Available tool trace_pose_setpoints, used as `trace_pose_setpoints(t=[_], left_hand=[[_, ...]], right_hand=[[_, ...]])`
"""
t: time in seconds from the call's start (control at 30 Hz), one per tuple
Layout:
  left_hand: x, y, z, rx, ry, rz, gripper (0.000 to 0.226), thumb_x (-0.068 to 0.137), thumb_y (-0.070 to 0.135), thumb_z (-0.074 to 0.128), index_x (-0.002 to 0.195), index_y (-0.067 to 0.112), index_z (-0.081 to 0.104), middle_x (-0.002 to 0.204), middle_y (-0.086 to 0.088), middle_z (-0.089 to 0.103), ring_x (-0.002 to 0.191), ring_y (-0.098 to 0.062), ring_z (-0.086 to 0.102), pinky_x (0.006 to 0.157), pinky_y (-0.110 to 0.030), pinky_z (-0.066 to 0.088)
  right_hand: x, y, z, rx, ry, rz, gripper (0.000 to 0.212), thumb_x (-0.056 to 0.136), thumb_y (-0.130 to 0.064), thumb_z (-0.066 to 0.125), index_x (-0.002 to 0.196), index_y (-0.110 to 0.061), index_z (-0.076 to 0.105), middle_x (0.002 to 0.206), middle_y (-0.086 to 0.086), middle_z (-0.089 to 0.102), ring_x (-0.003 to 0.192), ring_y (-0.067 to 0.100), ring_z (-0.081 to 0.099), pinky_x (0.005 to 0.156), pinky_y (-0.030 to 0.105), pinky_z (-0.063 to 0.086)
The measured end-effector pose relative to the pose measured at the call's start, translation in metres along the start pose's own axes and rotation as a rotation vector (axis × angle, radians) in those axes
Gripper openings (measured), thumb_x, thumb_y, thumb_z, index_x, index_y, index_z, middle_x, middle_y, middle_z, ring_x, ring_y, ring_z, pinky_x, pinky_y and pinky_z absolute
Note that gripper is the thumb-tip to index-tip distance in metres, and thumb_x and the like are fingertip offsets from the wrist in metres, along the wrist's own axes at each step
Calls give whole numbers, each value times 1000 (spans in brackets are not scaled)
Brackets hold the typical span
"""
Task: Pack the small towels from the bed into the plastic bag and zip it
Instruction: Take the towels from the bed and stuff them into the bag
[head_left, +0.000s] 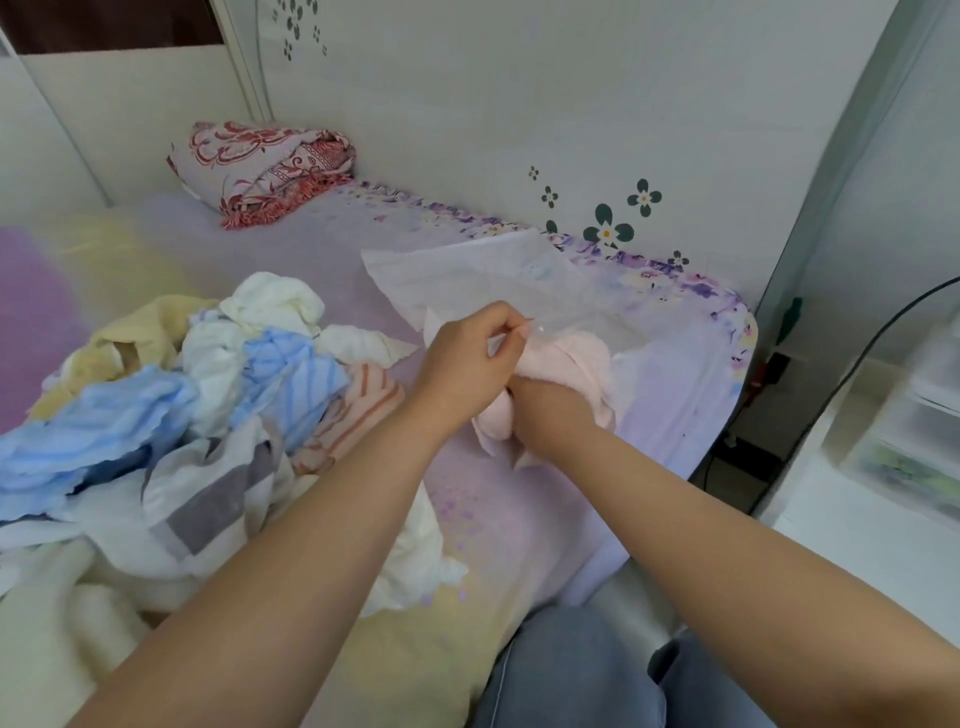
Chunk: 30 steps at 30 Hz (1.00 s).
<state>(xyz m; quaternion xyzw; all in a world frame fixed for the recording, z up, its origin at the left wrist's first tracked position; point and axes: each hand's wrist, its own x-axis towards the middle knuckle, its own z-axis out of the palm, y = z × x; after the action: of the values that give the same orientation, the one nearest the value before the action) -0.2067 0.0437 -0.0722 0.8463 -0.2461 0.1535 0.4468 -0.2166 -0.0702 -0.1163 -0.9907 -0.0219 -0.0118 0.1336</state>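
Observation:
A clear plastic bag (483, 275) lies on the bed (519, 499) near its far right edge. My left hand (467, 358) pinches the bag's near rim and holds the mouth up. My right hand (545, 410) grips a pale pink towel (576, 364), part of which sits in the bag's mouth; its fingers are hidden in the cloth. A heap of small towels (218, 384) lies to the left: white, yellow, blue striped, orange striped and grey banded ones.
A folded red patterned blanket (265, 166) rests at the bed's far end by the wall. Right of the bed are a black cable (852, 364) and white plastic drawers (919, 431). My knees in grey trousers (582, 675) are at the bed's near edge.

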Motion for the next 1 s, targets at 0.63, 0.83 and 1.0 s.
trace_pose_setpoints(t=[0.63, 0.83, 1.0], left_hand=[[7, -29, -18, -256, 90, -281, 13, 90, 24, 64, 83, 17, 73, 79, 12, 70, 75, -1, 61, 73, -14, 44], [11, -31, -28, -245, 170, -274, 15, 88, 20, 65, 88, 10, 76, 86, 0, 71, 80, -10, 61, 80, -26, 48], [5, -49, -45, 271, 266, -238, 19, 91, 32, 58, 91, 24, 75, 91, -5, 60, 87, -25, 59, 79, -36, 49]], right_hand=[[-12, -10, 55, 96, 73, 41, 54, 97, -38, 43, 148, -38, 26, 154, 13, 11, 124, 38, 35, 91, 42, 42], [72, -10, 41, 332, -83, 72, 58, 100, -35, 38, 153, -32, 13, 160, 16, -9, 148, 34, -1, 117, 45, 8], [45, -11, 47, 204, 216, 75, 37, 99, -34, 42, 127, -16, 57, 131, 15, 48, 117, 35, 47, 94, 42, 43]])
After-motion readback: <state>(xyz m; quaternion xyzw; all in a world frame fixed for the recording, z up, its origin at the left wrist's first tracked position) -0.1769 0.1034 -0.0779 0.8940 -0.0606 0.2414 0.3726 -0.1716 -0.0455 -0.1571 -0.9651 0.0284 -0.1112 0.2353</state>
